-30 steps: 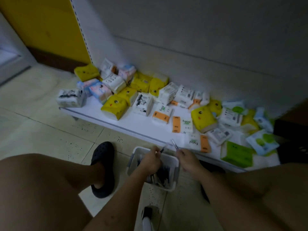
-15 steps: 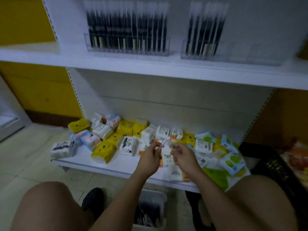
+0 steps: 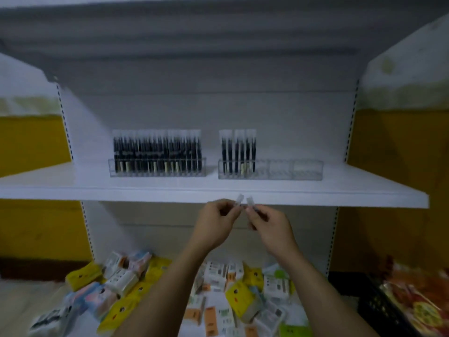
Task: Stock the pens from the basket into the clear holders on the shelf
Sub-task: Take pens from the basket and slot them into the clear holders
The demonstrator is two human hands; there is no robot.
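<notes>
I'm looking at a white shop shelving unit against a yellow wall, dimly lit and a bit smeared. On the upper shelf (image 3: 145, 190) sit two clear holders side by side, well back from its front edge. The left holder (image 3: 157, 173) is packed end to end with dark pens (image 3: 155, 152); I judge it done. The right holder (image 3: 291, 172) has upright pens (image 3: 238, 152) only at its left end, in what look like three clear-capped clusters. The rest of its length, more than half, shows bare compartments, so I judge a good part of the stocking remains.

I count two pens in hand, one per hand. My left hand (image 3: 216, 222) pinches the left pen (image 3: 239, 200) between curled fingertips, and my right hand (image 3: 269, 227) pinches the right pen (image 3: 250, 201) the same way. Both clear caps point up, almost touching, just in front of the shelf's edge and below the right holder's filled end. Neither is in a slot yet.

The pens in the holders are too blurred to count singly. The basket is out of view, so I can't tell how many remain. Tissue packs (image 3: 239, 297) litter the lower shelf, too many and too jumbled to count.
</notes>
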